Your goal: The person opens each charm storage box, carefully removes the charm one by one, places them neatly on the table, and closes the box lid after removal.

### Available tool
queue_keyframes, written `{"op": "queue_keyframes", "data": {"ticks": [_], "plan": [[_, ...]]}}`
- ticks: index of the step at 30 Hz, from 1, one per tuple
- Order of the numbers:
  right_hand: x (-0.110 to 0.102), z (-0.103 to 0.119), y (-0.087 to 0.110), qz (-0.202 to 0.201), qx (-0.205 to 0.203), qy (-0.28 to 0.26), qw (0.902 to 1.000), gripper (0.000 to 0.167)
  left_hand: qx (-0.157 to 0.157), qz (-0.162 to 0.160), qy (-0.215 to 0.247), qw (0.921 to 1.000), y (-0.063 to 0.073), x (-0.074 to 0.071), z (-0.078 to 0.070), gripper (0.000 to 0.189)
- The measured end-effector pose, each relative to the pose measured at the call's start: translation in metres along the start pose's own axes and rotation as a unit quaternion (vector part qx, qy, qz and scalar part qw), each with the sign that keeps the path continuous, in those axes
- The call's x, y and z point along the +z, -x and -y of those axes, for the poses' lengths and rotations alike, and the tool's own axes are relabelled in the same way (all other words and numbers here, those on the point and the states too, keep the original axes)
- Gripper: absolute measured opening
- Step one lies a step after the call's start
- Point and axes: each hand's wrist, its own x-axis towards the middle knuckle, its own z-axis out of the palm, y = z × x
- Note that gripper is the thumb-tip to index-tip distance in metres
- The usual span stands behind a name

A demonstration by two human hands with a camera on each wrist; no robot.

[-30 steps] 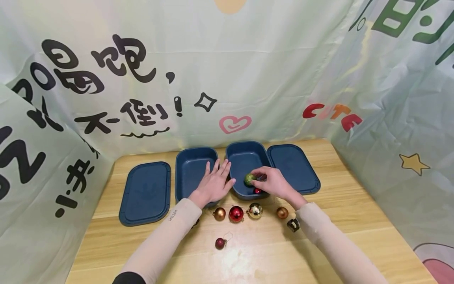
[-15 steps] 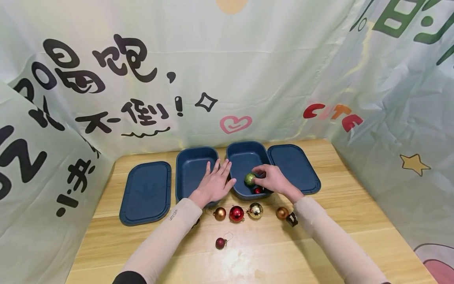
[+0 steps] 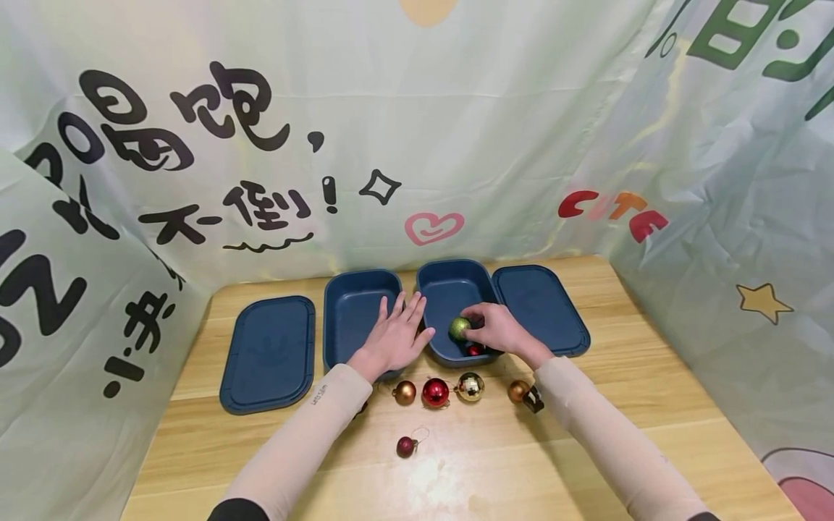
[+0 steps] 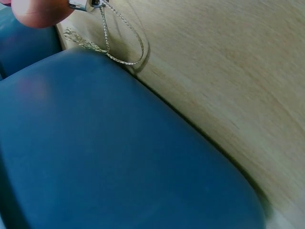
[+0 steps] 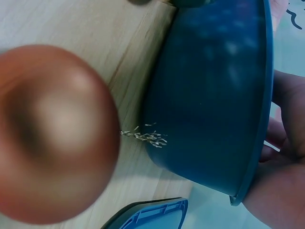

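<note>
My right hand (image 3: 502, 329) reaches into the right blue box (image 3: 449, 278), its thumb and fingers pinching a glittery green bauble (image 3: 459, 329). A small red bauble (image 3: 475, 349) lies under that hand, partly covered by it. My left hand (image 3: 393, 344) is spread flat with straight fingers over the right side of the left blue box (image 3: 352, 311), fingertips close to the right box. In the right wrist view, part of the right hand (image 5: 288, 157) shows past the rim of the box wall (image 5: 209, 95). The left wrist view shows a box's outer wall (image 4: 119, 143) but no hand.
In front of the boxes lie a copper bauble (image 3: 405, 392), a shiny red one (image 3: 435, 392), a gold mirrored one (image 3: 470, 387) and another copper one (image 3: 517, 391). A dark red bauble (image 3: 405, 447) lies nearer. Blue lids (image 3: 268, 354) (image 3: 541, 307) flank the boxes.
My right forearm has shifted slightly left, bringing its black wrist camera against the right copper bauble in view. The right hand still pinches the green bauble; the left hand stays put.
</note>
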Motion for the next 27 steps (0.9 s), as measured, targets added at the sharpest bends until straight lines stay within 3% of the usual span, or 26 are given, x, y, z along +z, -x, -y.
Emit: {"op": "queue_keyframes", "data": {"ticks": [12, 19, 27], "plan": [[0.009, 0.000, -0.010, 0.032, -0.004, 0.014, 0.9994, 0.053, 0.005, -0.002, -0.002, 1.0000, 0.000, 0.001, 0.001, 0.074], [0.012, 0.000, -0.011, 0.035, 0.009, 0.021, 0.9991, 0.057, 0.005, -0.003, -0.002, 1.0000, 0.000, 0.000, 0.000, 0.074], [0.010, 0.001, -0.010, 0.022, -0.005, 0.026, 0.9994, 0.057, 0.002, -0.006, -0.002, 1.0000, 0.000, 0.001, 0.000, 0.073]]}}
